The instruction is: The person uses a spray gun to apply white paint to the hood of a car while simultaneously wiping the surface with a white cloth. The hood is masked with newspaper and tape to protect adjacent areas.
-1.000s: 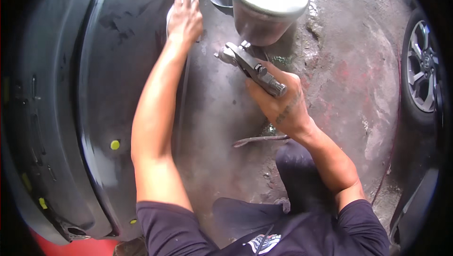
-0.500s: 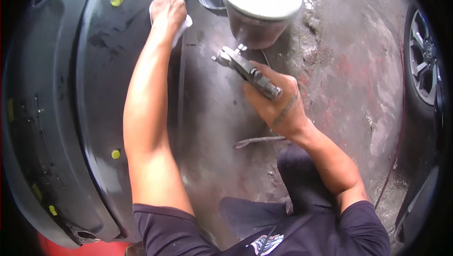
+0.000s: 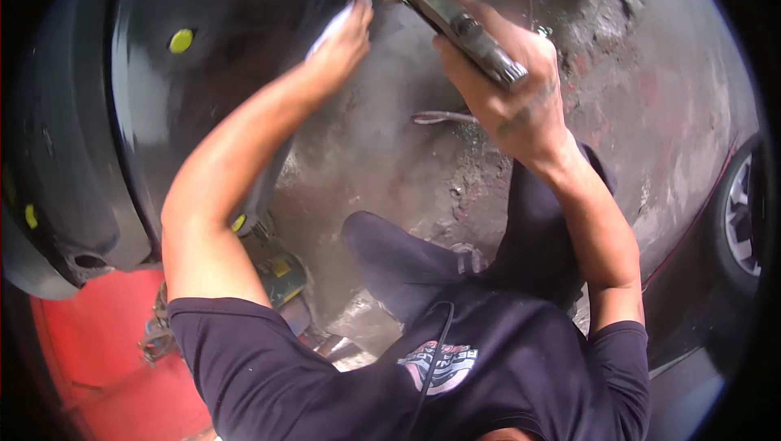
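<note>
At the far left a red surface (image 3: pixel 98 360) fills the lower corner, and above it curves a large glossy black body panel (image 3: pixel 106 132) dotted with small yellow-green plugs (image 3: pixel 181 40). The left hand (image 3: pixel 346 42) reaches up along the panel's right edge, its grip pressed around a pale cloth (image 3: pixel 333 26) that lies against the panel. Just right of that, near the top edge, the right hand (image 3: pixel 508 87) is clenched around the handle of a metal spray gun (image 3: pixel 447 14), whose nozzle end points up and left, close to the cloth and the left hand. Below the gun, a thin metal tool (image 3: pixel 443 118) lies on the stained concrete floor (image 3: pixel 382 164). At the far right edge, part of a car wheel (image 3: pixel 744 217) shows.
</note>
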A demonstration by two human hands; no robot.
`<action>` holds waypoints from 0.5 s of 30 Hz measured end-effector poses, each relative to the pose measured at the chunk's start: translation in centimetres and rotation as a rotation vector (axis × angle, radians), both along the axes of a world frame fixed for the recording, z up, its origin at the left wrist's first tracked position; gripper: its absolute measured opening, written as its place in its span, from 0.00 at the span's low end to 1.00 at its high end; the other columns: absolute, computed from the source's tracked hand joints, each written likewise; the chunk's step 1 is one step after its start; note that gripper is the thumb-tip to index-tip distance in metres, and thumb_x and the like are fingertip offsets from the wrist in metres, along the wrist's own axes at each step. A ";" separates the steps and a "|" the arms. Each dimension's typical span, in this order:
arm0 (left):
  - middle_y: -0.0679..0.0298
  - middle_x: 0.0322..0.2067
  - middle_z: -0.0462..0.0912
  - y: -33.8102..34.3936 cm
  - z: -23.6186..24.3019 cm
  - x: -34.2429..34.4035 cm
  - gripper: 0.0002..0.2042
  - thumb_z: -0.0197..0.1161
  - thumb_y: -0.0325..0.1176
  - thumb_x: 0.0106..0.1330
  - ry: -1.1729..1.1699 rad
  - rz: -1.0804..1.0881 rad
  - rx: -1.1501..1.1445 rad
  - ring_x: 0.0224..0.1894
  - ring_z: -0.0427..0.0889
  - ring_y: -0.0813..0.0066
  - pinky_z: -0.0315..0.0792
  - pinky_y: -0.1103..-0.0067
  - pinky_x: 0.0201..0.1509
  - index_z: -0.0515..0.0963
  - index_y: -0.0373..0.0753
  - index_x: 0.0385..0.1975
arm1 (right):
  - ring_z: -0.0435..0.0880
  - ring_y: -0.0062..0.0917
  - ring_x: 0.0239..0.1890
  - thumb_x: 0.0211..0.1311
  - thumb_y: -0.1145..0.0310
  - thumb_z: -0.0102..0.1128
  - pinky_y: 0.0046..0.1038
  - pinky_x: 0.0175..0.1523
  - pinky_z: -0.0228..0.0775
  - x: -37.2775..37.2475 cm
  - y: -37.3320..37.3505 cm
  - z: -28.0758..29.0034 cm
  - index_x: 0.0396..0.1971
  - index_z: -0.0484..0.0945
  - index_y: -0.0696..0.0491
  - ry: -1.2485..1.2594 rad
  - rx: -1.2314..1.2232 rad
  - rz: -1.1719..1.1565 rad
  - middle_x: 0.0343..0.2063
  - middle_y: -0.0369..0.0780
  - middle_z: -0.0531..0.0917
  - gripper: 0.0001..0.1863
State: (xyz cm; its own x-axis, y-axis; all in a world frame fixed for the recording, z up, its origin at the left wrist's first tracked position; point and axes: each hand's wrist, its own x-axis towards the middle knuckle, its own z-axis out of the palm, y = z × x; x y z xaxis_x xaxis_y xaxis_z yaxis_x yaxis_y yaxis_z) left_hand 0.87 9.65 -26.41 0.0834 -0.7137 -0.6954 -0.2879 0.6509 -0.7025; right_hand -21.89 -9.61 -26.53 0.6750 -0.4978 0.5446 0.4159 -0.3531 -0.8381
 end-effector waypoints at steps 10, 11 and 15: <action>0.60 0.52 0.87 31.4 5.7 -8.9 0.16 0.61 0.37 0.57 0.502 0.411 -0.181 0.76 0.66 0.53 0.54 0.56 0.83 0.90 0.37 0.39 | 0.88 0.38 0.32 0.59 0.82 0.69 0.33 0.40 0.79 -3.7 9.6 1.1 0.52 0.79 0.66 0.085 -0.099 0.549 0.32 0.48 0.85 0.20; 0.62 0.53 0.86 31.9 7.1 -9.4 0.15 0.62 0.36 0.57 0.522 0.443 -0.254 0.76 0.66 0.54 0.57 0.58 0.82 0.90 0.38 0.39 | 0.88 0.38 0.32 0.59 0.82 0.67 0.33 0.40 0.79 -3.4 10.1 1.2 0.52 0.79 0.65 0.138 -0.143 0.614 0.33 0.47 0.85 0.20; 0.69 0.57 0.83 31.5 9.1 -11.2 0.14 0.63 0.35 0.56 0.537 0.513 -0.651 0.76 0.67 0.60 0.67 0.63 0.76 0.89 0.45 0.41 | 0.88 0.38 0.33 0.60 0.83 0.64 0.33 0.41 0.80 -2.5 13.2 4.3 0.55 0.79 0.64 -0.006 -0.247 0.710 0.34 0.47 0.85 0.21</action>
State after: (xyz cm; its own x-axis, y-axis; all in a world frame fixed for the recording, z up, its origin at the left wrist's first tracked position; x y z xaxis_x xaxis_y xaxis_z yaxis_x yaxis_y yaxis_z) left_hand -10.36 41.19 -17.33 0.2785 -0.9359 -0.2159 -0.8123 -0.1096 -0.5728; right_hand -24.37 3.63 -22.26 0.7845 0.1938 0.5890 0.6184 -0.1755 -0.7660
